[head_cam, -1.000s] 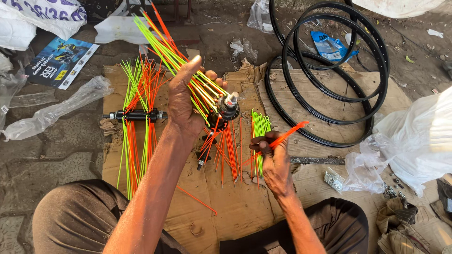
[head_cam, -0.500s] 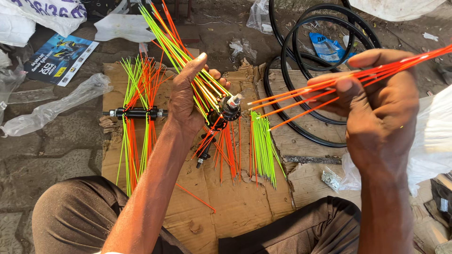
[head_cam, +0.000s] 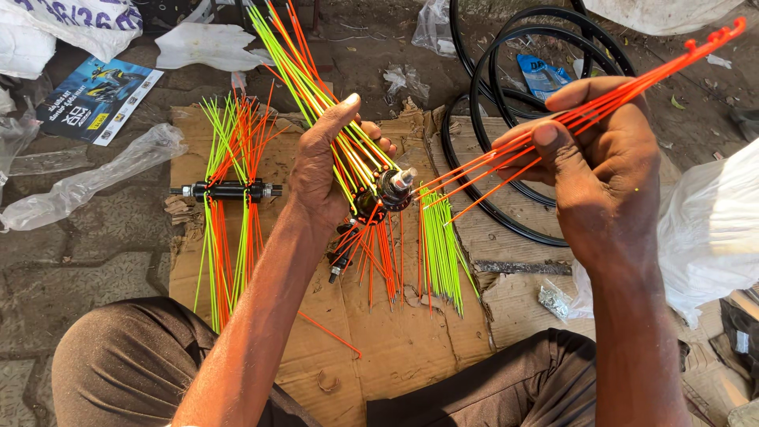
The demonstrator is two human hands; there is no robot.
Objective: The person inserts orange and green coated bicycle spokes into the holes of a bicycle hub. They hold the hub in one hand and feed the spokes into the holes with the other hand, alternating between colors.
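Two hands lace: our left hand (head_cam: 328,170) clenches the hub (head_cam: 387,190), right hand (head_cam: 605,170) pinches orange spokes (head_cam: 506,158); next, thread one carefully.

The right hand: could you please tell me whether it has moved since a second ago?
Yes. The right hand rose from the cardboard up and right, over the black rims, holding orange spokes.

head cam | looks steeply down | close over lap, cardboard (head_cam: 411,348) | single view

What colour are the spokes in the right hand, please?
Orange, seen in the head view: the right hand pinches orange spokes.
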